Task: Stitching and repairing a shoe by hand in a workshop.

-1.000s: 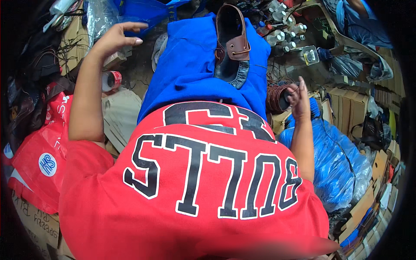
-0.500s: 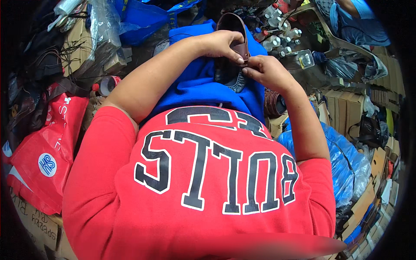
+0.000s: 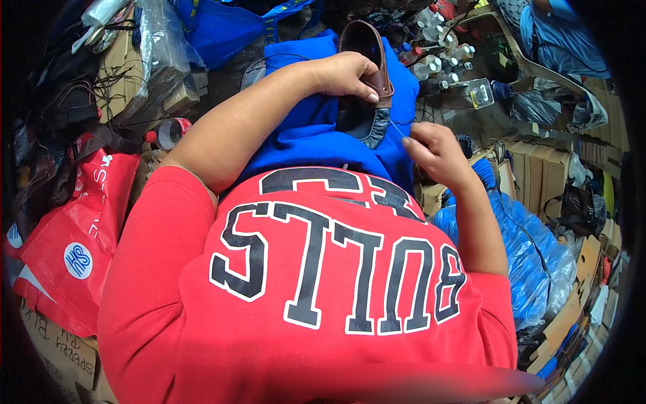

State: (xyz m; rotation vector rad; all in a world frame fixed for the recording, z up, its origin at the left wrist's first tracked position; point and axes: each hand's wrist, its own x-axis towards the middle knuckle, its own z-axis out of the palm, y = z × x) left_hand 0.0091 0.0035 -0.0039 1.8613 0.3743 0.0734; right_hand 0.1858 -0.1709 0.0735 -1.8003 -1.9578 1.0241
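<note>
A shoe with a brown leather upper lies on the blue cloth over my lap, its opening toward the far side. Its dark front part, nearest my body, has a gathered, puckered edge. My left hand is closed on the shoe's side, thumb on top and fingers partly hidden behind the leather. To the right and closer to me, my right hand is apart from the shoe with fingertips pinched. A thin, faint thread runs from the shoe's edge to that pinch. Whether a needle is there, I cannot tell.
Several small bottles stand beyond the shoe on the right, near a clear square container. A red bag lies at the left, a blue plastic-wrapped bundle at the right. Cardboard boxes stand behind that bundle. Another person's blue clothing shows far right.
My right hand has drawn away from the shoe, toward the right and nearer to me, and the thread now shows between them. My left hand keeps its hold on the shoe.
</note>
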